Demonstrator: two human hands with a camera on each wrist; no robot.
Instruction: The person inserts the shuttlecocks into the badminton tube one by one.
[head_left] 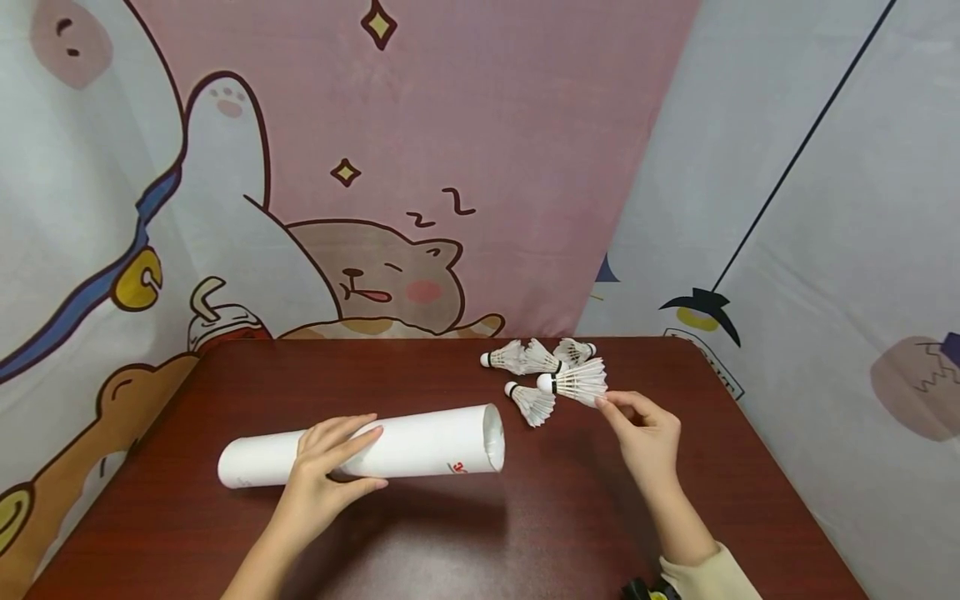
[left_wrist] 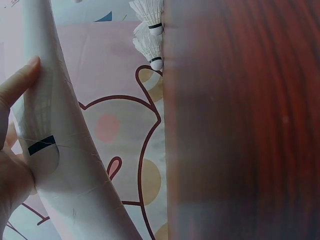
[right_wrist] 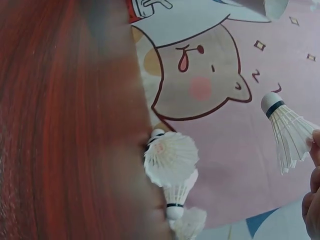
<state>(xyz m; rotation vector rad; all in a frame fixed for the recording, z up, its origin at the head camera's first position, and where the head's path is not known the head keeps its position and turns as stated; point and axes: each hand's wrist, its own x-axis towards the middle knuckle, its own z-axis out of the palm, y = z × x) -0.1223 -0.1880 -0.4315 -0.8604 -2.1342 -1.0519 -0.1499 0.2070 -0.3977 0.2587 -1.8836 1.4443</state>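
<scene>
My left hand (head_left: pixel 318 467) grips a white shuttlecock tube (head_left: pixel 431 442) around its middle, fingers over the top and thumb along the near side. The tube lies nearly level with its right end a little higher; that end's round mouth faces right. A shuttlecock picture shows on its side in the left wrist view. Between thumb and fingertips, my right hand (head_left: pixel 648 437) pinches a shuttlecock (head_left: pixel 573 382) by the feather edge, its cork pointing left toward the tube. In the right wrist view this shuttlecock (right_wrist: pixel 287 132) appears at the right edge, with only part of the hand visible.
Several more shuttlecocks lie on the dark red table (head_left: pixel 420 542), most clustered by its far edge, with one shuttlecock (head_left: pixel 531 404) nearer. A small black object (head_left: pixel 648 590) shows at the bottom edge. Behind the table hangs a cartoon-printed cloth (head_left: pixel 487 108).
</scene>
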